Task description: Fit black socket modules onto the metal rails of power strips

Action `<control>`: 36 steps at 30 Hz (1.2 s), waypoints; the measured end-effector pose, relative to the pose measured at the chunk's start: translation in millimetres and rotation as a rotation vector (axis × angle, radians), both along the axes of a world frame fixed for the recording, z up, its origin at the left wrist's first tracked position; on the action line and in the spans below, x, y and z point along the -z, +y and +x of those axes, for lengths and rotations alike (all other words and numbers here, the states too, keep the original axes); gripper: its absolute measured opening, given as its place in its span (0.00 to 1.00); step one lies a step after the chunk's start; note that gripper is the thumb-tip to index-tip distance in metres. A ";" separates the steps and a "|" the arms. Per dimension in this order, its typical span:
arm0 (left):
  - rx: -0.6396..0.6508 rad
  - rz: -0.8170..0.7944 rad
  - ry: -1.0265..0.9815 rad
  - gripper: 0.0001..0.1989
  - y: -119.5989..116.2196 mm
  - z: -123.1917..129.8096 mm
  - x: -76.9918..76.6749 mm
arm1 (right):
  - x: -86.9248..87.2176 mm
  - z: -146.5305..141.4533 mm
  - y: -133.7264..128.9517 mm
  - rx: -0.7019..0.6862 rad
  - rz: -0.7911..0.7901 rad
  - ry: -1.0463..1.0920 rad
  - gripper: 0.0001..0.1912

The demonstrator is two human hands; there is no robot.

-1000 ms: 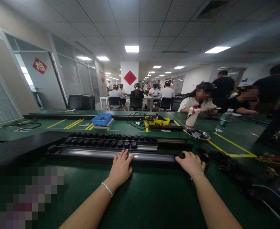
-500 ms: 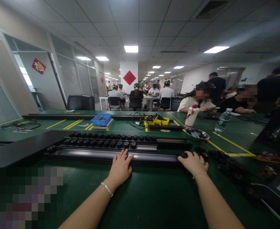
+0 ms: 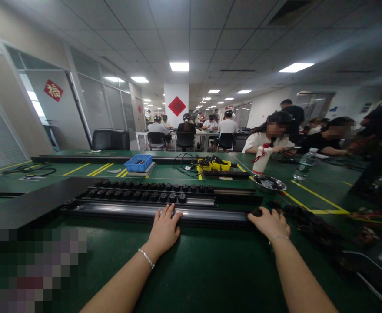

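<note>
A long dark rail with a shiny metal channel (image 3: 210, 216) lies across the green table in front of me. My left hand (image 3: 166, 221) rests on the middle of it, fingers apart. At the rail's right end my right hand (image 3: 270, 222) has thumb and fingers around a small black round part (image 3: 257, 213). Behind the rail stand two rows of black round parts (image 3: 138, 195) on further rails. One more dark round part (image 3: 70, 203) sits near the rail's left end.
A blue bin (image 3: 138, 163) and a yellow bin (image 3: 221, 165) with cables stand farther back. Right of them are a metal bowl (image 3: 269, 183), a white cup (image 3: 261, 161) and a bottle (image 3: 304, 165). Dark parts (image 3: 317, 228) lie at right. People sit beyond.
My right hand has shifted slightly to the right with the small black part. My left hand has stayed in place on the rail. People at the far right have moved.
</note>
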State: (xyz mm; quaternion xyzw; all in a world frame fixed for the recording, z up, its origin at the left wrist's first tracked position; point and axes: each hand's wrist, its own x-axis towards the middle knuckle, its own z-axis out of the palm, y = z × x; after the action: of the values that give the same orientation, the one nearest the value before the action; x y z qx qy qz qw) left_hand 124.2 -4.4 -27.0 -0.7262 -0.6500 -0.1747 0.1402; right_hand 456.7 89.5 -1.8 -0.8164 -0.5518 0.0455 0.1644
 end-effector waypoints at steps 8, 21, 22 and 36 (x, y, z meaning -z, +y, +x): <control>0.002 0.003 -0.004 0.21 0.5 0.5 0.1 | -6.3 2.2 0.9 0.015 -0.091 0.080 0.38; 0.004 0.001 -0.004 0.21 -1.3 1.3 -2.9 | -4.1 14.4 4.0 0.021 -0.052 0.106 0.38; 0.003 0.000 -0.004 0.21 -1.4 1.2 -3.1 | -4.0 15.2 4.2 0.027 -0.041 0.109 0.37; 0.006 0.004 0.005 0.21 -1.9 1.2 -2.1 | -4.7 20.1 4.7 0.042 -0.026 0.120 0.36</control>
State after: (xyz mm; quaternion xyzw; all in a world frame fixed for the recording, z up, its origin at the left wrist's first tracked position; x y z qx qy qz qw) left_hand 125.4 -6.2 -24.9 -0.7283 -0.6471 -0.1747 0.1429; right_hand 476.8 94.1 2.9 -0.8255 -0.5232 0.0983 0.1876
